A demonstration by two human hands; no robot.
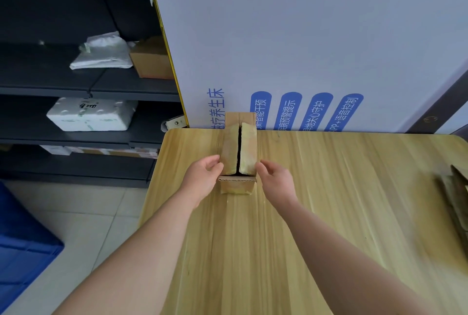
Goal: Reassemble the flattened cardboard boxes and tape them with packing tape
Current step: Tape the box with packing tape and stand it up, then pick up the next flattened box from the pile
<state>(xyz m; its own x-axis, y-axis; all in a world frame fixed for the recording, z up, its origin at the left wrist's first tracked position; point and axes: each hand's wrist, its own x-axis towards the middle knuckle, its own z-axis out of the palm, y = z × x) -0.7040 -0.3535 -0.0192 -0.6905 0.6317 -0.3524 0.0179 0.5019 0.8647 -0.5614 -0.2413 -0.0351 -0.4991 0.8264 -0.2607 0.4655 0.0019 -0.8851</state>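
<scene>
The white printed board (304,35) fills the view behind the table (329,213); its blue lettering is cut off by the table's far edge. To your left, the dark shelving (76,86) holds white foam packs and a brown carton that the board's edge half hides. A blue crate (20,238) sits on the floor, cropped by the frame's left side. The cardboard box (247,150) stands on the table against the far edge, nearer the far-left corner. Its two long flaps are folded inward with a dark slit between them, the far flap stands up against the board, and the near flap juts towards you, showing its corrugated edge. Flattened cardboard (453,195) lies at the table's right edge, mostly out of frame. Your left hand (202,179) meets the box's left side and your right hand (276,179) its right side, both with bent fingers; blur hides whether either one actually grips. A small pale object (173,122) behind the far-left corner is too hidden to name.
</scene>
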